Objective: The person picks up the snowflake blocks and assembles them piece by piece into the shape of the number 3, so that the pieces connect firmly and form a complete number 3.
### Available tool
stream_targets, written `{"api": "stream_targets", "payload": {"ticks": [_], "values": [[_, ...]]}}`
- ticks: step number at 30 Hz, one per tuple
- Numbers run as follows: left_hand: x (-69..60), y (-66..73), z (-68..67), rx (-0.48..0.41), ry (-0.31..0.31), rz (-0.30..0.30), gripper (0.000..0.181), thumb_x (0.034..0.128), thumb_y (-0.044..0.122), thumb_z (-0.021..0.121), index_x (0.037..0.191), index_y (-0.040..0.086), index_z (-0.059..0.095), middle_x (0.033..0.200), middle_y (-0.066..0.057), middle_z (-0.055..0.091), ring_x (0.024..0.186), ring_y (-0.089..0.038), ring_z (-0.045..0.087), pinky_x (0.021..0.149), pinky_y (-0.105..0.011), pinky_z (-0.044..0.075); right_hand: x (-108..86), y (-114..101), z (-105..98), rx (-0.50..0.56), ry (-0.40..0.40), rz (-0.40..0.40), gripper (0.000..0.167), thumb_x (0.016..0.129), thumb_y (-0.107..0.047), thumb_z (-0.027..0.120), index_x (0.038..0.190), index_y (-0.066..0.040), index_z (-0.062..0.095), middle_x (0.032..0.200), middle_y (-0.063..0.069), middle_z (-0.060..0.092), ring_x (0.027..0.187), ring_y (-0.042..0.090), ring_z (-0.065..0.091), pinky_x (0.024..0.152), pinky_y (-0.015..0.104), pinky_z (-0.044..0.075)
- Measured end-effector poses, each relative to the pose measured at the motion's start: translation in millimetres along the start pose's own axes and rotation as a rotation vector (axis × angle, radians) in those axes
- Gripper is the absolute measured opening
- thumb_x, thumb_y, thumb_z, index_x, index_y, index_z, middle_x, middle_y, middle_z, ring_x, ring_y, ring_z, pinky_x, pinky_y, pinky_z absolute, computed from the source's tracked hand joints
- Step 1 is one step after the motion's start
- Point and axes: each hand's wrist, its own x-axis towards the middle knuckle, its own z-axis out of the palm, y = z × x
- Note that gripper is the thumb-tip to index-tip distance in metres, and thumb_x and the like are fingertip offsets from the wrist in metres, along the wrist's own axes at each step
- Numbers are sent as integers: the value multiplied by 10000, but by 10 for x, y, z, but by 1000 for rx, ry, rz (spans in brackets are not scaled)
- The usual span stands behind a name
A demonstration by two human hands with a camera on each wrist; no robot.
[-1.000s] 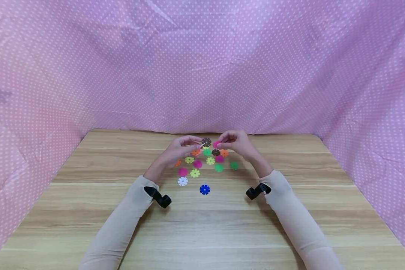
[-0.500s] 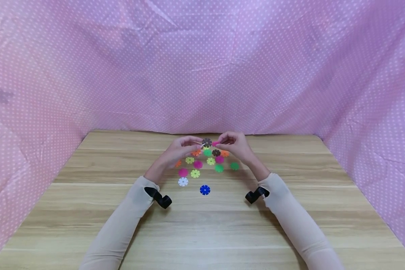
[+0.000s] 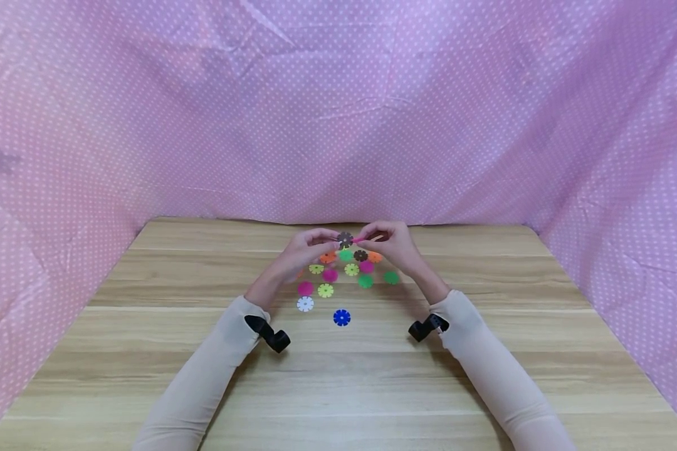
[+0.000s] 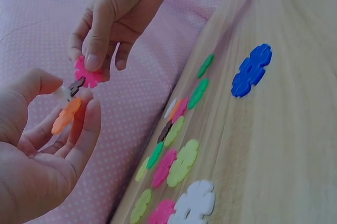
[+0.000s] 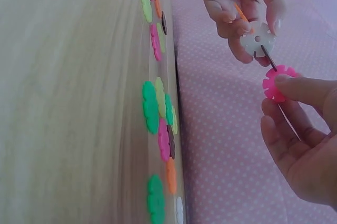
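Observation:
Between thumb and fingers, my left hand (image 3: 301, 252) pinches a small group of slotted, flower-shaped plastic discs above the far side of the table. A white disc (image 5: 258, 40) is in its grip, with an orange disc (image 4: 66, 115) and a brown disc (image 3: 345, 239) joined to it at angles. Opposite, my right hand (image 3: 395, 245) pinches a pink disc (image 5: 270, 84) by thumb and fingertips. The pink disc's edge meets the brown disc's edge. Whether their slots interlock, I cannot tell.
Several loose discs lie flat on the wooden table (image 3: 338, 382) under the hands. Nearest the front are a blue disc (image 3: 341, 317) and a white one (image 3: 305, 304). Behind the table's far edge hangs a pink dotted cloth (image 3: 338, 125).
My right hand has moved slightly left, bringing the pink disc up to the brown one. The pink disc has turned edge-on to the head view. My left hand has barely moved.

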Motion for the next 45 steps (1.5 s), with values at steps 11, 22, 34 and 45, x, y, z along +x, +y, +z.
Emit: {"api": "stream_targets", "payload": {"ticks": [11, 22, 34, 45], "values": [[12, -5, 84, -24, 96, 52, 308, 968, 129, 698, 1242, 12, 622, 984, 3, 681, 788, -184, 670, 871, -482, 616, -15, -24, 68, 17, 16, -19, 128, 882, 6, 766, 997, 58, 753, 1018, 259, 734, 882, 264, 712, 736, 277, 631], [-5, 24, 127, -15, 101, 109, 319, 972, 79, 645, 1285, 97, 583, 1014, -33, 637, 773, -183, 622, 901, -589, 570, -22, -30, 135, 19, 44, -95, 94, 892, -7, 759, 975, 37, 762, 976, 222, 739, 867, 348, 730, 722, 322, 641], [-8, 49, 219, -46, 27, 134, 360, 1008, 38, 585, 1343, -39, 477, 1118, -111, 607, 816, -175, 612, 755, -249, 581, -34, -50, 166, 33, 62, -122, 81, 875, 6, 771, 948, 40, 764, 942, 215, 728, 784, 187, 734, 700, 403, 642], [-45, 92, 211, -96, 69, 133, 181, 998, 24, 595, 1175, -10, 582, 927, 30, 666, 742, -95, 569, 687, -236, 520, -45, -67, 152, 34, 64, -107, 91, 876, 6, 771, 958, 46, 766, 962, 233, 724, 824, 127, 708, 687, 237, 622]]}}
